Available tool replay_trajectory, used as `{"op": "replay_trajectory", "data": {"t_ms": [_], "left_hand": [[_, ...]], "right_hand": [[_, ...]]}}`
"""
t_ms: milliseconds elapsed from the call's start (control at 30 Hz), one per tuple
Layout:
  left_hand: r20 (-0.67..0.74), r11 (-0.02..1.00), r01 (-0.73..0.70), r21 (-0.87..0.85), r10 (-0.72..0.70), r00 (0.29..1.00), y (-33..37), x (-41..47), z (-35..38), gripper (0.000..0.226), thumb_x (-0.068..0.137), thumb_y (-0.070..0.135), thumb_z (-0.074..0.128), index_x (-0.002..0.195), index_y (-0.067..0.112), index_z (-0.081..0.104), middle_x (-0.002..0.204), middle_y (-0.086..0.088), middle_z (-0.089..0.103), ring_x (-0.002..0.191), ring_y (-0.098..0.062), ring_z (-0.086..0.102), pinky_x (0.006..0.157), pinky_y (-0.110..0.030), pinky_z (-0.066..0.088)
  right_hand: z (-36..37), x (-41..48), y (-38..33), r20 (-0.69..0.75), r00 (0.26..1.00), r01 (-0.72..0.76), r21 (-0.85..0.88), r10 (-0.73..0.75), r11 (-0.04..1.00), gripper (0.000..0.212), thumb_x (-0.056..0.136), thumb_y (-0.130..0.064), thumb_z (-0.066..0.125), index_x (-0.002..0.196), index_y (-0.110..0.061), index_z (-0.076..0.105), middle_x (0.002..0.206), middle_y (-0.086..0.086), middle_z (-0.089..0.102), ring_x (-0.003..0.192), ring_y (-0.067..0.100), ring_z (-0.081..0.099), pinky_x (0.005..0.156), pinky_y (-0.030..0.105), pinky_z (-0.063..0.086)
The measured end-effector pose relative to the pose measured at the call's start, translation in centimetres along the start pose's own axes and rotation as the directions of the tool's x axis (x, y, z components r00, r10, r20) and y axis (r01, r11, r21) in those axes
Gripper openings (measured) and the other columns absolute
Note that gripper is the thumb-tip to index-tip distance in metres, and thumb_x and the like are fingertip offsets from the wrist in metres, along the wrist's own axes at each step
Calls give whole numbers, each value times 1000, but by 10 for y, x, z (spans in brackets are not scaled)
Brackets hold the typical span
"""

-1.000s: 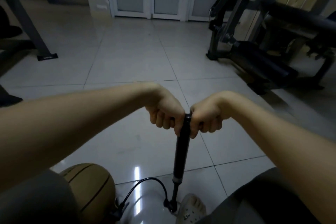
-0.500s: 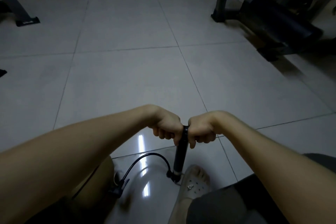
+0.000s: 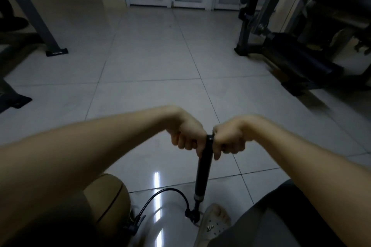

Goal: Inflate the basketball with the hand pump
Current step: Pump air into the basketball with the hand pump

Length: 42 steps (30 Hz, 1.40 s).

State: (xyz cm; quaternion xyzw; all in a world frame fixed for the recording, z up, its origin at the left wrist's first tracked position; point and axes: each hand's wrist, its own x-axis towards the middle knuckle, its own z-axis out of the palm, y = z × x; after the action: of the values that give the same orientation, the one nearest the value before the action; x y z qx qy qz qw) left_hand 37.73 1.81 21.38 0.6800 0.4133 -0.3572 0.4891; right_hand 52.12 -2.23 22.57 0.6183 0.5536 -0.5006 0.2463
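The tan basketball sits low on the left on the tiled floor, partly hidden by the left forearm. A black hose arcs from beside the ball to the base of the upright hand pump. The left hand grips one side of the pump's handle and the right hand grips the other. A foot in a clog is just beside the pump's base

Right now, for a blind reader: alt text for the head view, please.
Left hand and right hand grip the handle of an upright black hand pump on a tiled floor. Its hose curves toward a tan basketball at lower left; a foot stands by its base.
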Motion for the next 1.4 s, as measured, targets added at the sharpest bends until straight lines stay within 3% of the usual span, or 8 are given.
{"op": "replay_trajectory", "data": {"t_ms": [167, 600, 733, 867, 1100, 1200, 1400], "left_hand": [[-40, 998, -63, 16, 63, 997, 10, -37, -16, 43, 92, 12, 60, 60, 24, 34, 56, 4, 19, 48, -14, 12, 45, -25, 9], [8, 990, -44, -133, 46, 999, -59, 98, 51, 33, 85, 6, 61, 61, 20, 42, 54, 4, 22, 50, -14, 14, 53, -30, 7], [17, 987, -27, -161, 30, 999, -63, 109, 59, 35, 85, 5, 61, 59, 19, 42, 52, 3, 23, 49, -14, 15, 54, -30, 8], [19, 993, 6, -121, -3, 1000, -55, 88, 58, 28, 86, 10, 64, 64, 19, 48, 55, 4, 28, 48, -13, 20, 47, -26, 13], [4, 996, -35, -84, 35, 999, -17, 0, -3, 37, 90, 14, 61, 63, 25, 37, 56, 4, 20, 47, -13, 13, 41, -20, 11], [-37, 995, -80, -65, 78, 996, -4, -29, -26, 41, 91, 12, 60, 62, 24, 33, 56, 4, 18, 49, -14, 10, 43, -24, 9], [34, 999, -20, -41, 22, 999, -15, 11, -12, 42, 88, 9, 59, 59, 24, 34, 53, 5, 18, 46, -12, 10, 43, -23, 8]], "right_hand": [[-15, -38, -9, -23, 999, 29, 6, -29, 1000, 28, 87, -10, 68, 68, -18, 49, 55, -1, 25, 48, 14, 16, 47, 25, 13], [51, 105, 13, 145, 988, -54, -26, 57, 998, 15, 86, -6, 67, 75, -13, 59, 51, -2, 30, 44, 13, 22, 47, 23, 19], [59, 118, 15, 118, 991, -50, -64, 58, 997, 10, 85, -6, 67, 78, -11, 61, 51, -1, 33, 45, 14, 25, 48, 25, 22], [58, 97, 7, 65, 997, -38, -135, 48, 990, 6, 85, -8, 68, 82, -9, 63, 57, 2, 40, 46, 15, 32, 47, 27, 28], [-10, 7, -15, 29, 1000, 1, -71, 1, 997, 21, 88, -10, 69, 73, -15, 55, 54, -1, 31, 45, 13, 23, 44, 22, 18], [-31, -25, -20, 1, 1000, 26, -23, -26, 999, 16, 88, -10, 69, 76, -14, 59, 56, -1, 28, 48, 14, 20, 45, 23, 16], [-8, 12, -12, 27, 999, -19, -36, 20, 999, 25, 87, -7, 66, 70, -16, 51, 56, -1, 26, 48, 14, 18, 46, 23, 16]]}}
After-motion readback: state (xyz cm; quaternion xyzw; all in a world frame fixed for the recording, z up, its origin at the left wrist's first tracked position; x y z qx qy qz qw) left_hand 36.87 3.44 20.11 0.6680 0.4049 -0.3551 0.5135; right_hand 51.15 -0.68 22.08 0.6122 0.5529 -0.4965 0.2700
